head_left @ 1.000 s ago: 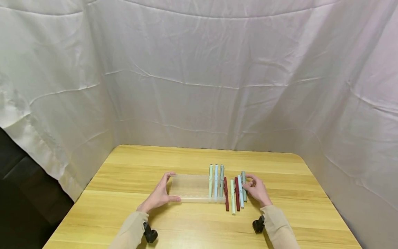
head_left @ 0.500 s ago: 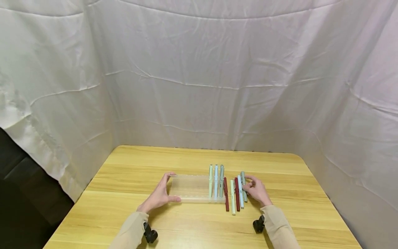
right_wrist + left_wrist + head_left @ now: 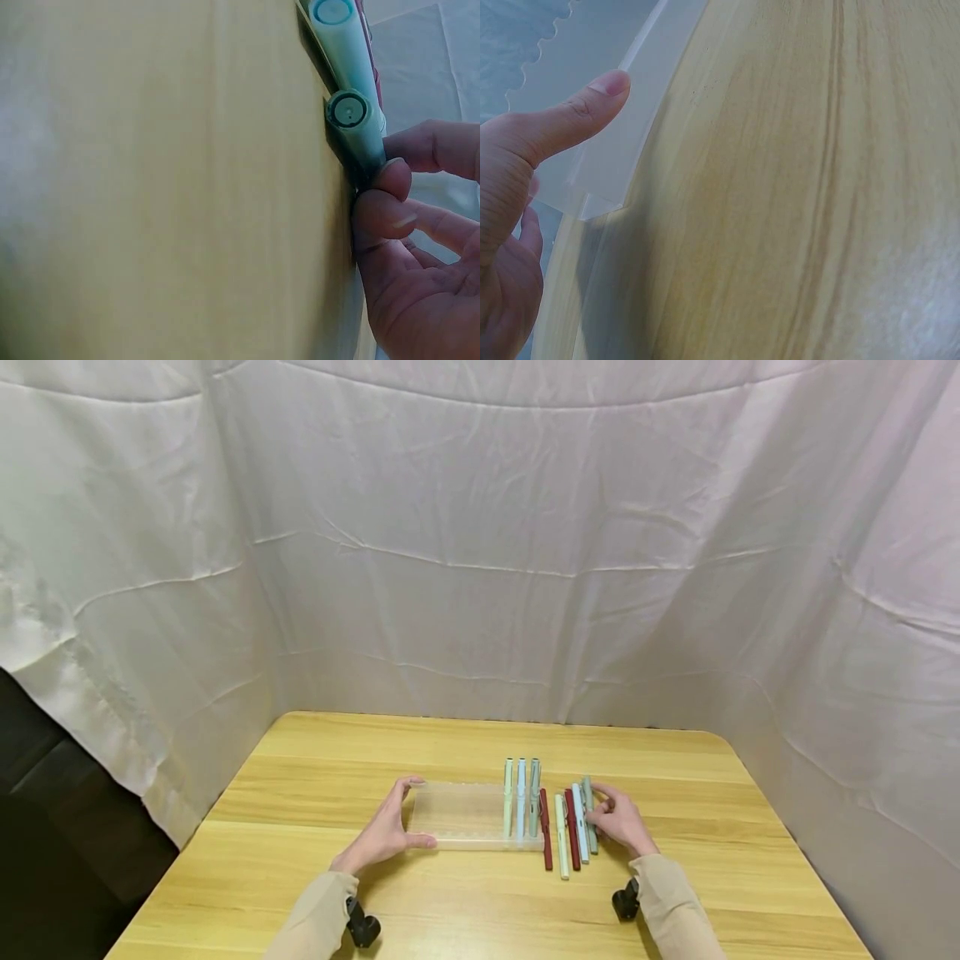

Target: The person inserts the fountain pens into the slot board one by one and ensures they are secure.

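A clear plastic pen rack (image 3: 457, 810) with a scalloped edge lies on the table. My left hand (image 3: 386, 827) grips its left end, the thumb (image 3: 592, 105) over the near side and the fingers around the far corner. On the rack's right part rest a light green pen (image 3: 508, 797), a light blue pen (image 3: 521, 797) and a grey-green pen (image 3: 534, 797). My right hand (image 3: 618, 820) pinches another grey-green pen (image 3: 588, 806) with thumb and fingertips, its end (image 3: 349, 111) showing in the right wrist view. This pen lies close beside a second light blue pen (image 3: 580, 822).
A dark red pen (image 3: 546, 829) lies at the rack's right end. Farther right are a light green pen (image 3: 562, 837) and another dark red pen (image 3: 573, 829). The wooden table (image 3: 480, 902) ends at a pale curtain (image 3: 465, 568).
The grey-green pen at my right hand has slid slightly toward me, its ends now nearer those of the light blue pen. My left hand and the rack keep their place.
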A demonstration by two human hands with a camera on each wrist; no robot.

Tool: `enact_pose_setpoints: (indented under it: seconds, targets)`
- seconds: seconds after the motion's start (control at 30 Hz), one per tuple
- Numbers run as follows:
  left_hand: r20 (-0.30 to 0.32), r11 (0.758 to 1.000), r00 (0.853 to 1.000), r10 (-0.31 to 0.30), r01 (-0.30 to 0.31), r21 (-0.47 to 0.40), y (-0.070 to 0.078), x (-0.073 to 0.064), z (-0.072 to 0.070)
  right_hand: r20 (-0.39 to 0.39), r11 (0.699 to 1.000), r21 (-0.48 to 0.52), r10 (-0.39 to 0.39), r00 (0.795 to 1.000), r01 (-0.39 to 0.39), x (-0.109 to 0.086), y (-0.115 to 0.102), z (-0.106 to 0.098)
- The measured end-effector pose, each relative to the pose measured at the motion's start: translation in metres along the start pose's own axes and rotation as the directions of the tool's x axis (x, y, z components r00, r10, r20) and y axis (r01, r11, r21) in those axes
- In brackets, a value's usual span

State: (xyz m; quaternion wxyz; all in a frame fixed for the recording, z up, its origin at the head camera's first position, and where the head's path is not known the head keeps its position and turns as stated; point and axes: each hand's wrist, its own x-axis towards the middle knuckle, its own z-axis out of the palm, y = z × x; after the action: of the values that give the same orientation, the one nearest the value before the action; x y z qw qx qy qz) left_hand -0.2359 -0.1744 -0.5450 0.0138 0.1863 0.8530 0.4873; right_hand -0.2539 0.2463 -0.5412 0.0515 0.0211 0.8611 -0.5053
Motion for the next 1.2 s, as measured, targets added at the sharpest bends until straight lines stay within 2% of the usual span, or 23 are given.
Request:
enact_pose_setpoints:
  seconds: [0.3,0.63,1.2]
  targets:
    - [-0.005,1.000,1.000,0.005,-0.005,0.000,-0.0001,0.0003,0.0002,0.030,0.999,-0.038,-0.007,1.000,0.008,0.0008,-0.0004,-0.0022]
    - [-0.010,1.000,1.000,0.003,-0.003,0.003,0.0007,-0.0009,0.0003,0.042,0.999,-0.042,0.032,0.999,-0.030,0.0019,0.0004,-0.0020]
    - [0.002,1.000,1.000,-0.012,0.012,-0.010,0.0020,-0.0006,-0.0002,0.068,0.997,-0.066,-0.025,0.997,0.029,0.0018,0.0008,-0.0042]
